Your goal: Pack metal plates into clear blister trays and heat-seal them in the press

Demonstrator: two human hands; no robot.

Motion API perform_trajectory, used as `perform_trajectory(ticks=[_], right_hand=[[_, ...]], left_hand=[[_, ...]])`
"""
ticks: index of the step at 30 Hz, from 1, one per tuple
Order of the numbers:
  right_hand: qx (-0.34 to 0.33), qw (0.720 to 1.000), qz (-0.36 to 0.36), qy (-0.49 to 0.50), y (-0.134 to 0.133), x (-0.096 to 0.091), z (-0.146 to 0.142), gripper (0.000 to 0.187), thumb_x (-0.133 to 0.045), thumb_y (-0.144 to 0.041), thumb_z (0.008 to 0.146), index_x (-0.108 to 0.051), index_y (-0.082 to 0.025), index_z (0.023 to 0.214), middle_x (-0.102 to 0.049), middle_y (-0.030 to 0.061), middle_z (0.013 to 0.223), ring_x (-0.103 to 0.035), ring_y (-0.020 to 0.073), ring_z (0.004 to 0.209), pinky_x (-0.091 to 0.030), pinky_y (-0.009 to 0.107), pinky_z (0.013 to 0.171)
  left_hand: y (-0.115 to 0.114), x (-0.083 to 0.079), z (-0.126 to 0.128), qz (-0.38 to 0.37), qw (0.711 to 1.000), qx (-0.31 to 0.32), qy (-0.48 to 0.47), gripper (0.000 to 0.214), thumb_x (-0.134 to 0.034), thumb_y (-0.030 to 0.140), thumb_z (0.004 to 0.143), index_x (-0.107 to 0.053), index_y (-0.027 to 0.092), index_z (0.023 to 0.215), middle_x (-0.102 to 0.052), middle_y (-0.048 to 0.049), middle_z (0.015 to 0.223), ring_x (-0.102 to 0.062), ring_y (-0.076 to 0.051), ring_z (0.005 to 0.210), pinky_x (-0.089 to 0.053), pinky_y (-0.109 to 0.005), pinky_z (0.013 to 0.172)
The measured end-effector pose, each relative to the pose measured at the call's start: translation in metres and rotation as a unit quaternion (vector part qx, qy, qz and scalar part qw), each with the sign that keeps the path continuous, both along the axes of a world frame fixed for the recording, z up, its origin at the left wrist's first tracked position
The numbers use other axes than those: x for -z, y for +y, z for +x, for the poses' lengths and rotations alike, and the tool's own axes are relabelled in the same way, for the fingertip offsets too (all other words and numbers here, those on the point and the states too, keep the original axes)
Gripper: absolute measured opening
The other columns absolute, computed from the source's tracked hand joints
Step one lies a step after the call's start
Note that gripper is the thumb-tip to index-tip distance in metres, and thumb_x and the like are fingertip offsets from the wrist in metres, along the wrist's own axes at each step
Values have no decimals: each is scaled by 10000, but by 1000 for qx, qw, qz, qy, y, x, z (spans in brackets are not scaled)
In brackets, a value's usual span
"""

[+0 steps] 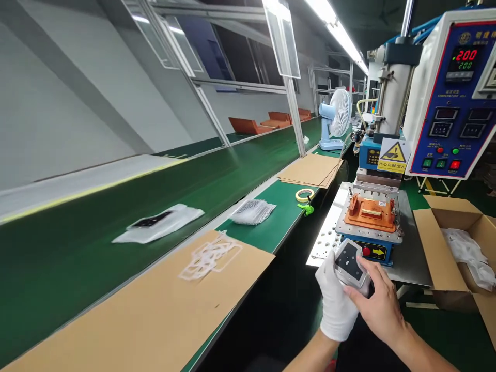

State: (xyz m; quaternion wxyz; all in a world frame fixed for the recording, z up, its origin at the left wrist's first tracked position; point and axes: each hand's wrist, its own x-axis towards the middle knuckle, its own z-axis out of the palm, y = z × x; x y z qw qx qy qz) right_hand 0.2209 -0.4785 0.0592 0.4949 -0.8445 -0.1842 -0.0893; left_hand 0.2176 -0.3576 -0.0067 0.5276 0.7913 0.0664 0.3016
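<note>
A small rounded part with a black, dotted panel and a clear or pale rim (349, 262) is held in front of the press. My left hand (334, 299), in a white glove, grips it from the left and below. My bare right hand (382, 302) pinches its right side between thumb and fingers. Just beyond my hands is the heat press's orange fixture (371, 223), on a metal plate above a blue base (366, 253). Whether the part has a film on it I cannot tell.
A control box (445, 103) stands at upper right, near an open carton (445, 263) with white bags. Left are a green conveyor (116, 232) bearing a bagged part (155, 222), clear bags (252, 212), white cut-out strips (209, 258) on cardboard (155, 320), tape (305, 195) and a fan (333, 121).
</note>
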Motion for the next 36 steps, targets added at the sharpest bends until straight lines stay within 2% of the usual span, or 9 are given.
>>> perform_trajectory(ticks=[3, 5, 7, 10, 16, 22, 27, 31, 36], right_hand=[[3, 999, -32, -41, -22, 7, 39, 512, -763, -310, 943, -688, -343, 1448, -737, 84, 1322, -688, 334, 1235, -573, 508, 1084], [0, 995, -56, -78, -39, 8, 75, 465, -719, -304, 974, -706, -364, 1435, -736, 77, 1323, -682, 326, 1232, -562, 509, 1086], [5, 990, -79, -112, -53, 4, 118, 449, -693, -314, 991, -708, -364, 1438, -727, 77, 1337, -672, 327, 1237, -549, 518, 1093], [8, 983, -112, -146, -64, -5, 185, 447, -655, -320, 1009, -698, -315, 1454, -709, 97, 1358, -669, 327, 1249, -545, 514, 1100], [-46, 960, -238, -142, -52, -12, 274, 457, -600, -270, 1019, -664, -258, 1472, -688, 119, 1437, -627, 329, 1358, -455, 541, 1209], [-100, 932, -333, -105, -51, -7, 284, 424, -665, -351, 1022, -673, -295, 1442, -725, 90, 1392, -638, 325, 1343, -390, 576, 1229], [-100, 931, -331, -118, -50, -7, 275, 464, -674, -302, 1013, -656, -313, 1476, -678, 84, 1470, -607, 335, 1366, -460, 567, 1180], [-29, 955, -245, -164, -62, -4, 252, 500, -649, -339, 1032, -596, -364, 1529, -602, 74, 1532, -542, 336, 1436, -464, 571, 1207], [117, 981, -74, -134, -87, 29, 215, 492, -607, -445, 1059, -552, -258, 1510, -648, 135, 1435, -622, 311, 1356, -518, 528, 1167]], left_hand=[[-5, -2, 19, 103, 993, -16, -56, 959, -743, 344, 937, -122, 372, 1668, -393, -191, 1559, -488, -464, 1457, -431, -704, 1215], [11, -2, 29, 147, 987, 36, -63, 928, -774, 352, 916, -221, 302, 1660, -451, -200, 1551, -493, -438, 1466, -431, -681, 1223], [41, 5, 38, 157, 985, 62, -21, 762, -717, 366, 961, -350, 272, 1623, -513, -187, 1532, -510, -400, 1466, -432, -637, 1235], [92, 27, 54, 168, 982, 11, 79, 461, -614, 363, 1006, -583, 247, 1451, -606, -158, 1457, -523, -383, 1455, -427, -615, 1238], [133, 59, 91, 271, 931, 20, 244, 487, -669, 348, 911, -663, 204, 1376, -604, -156, 1518, -446, -411, 1514, -399, -584, 1249], [130, 43, 123, 315, 893, 74, 312, 852, -801, 499, 758, -545, 205, 1515, -359, -197, 1707, -373, -467, 1548, -392, -560, 1236], [133, 47, 134, 306, 873, 49, 376, 1124, -815, 373, 675, -335, 240, 1682, -197, -238, 1757, -452, -491, 1493, -435, -541, 1177], [133, 46, 144, 292, 862, 34, 413, 973, -788, 491, 755, -422, 287, 1633, -264, -230, 1727, -465, -513, 1467, -440, -579, 1133], [131, 36, 159, 276, 867, 33, 413, 793, -753, 607, 778, -565, 286, 1478, -531, -201, 1486, -625, -433, 1280, -513, -518, 1018]])
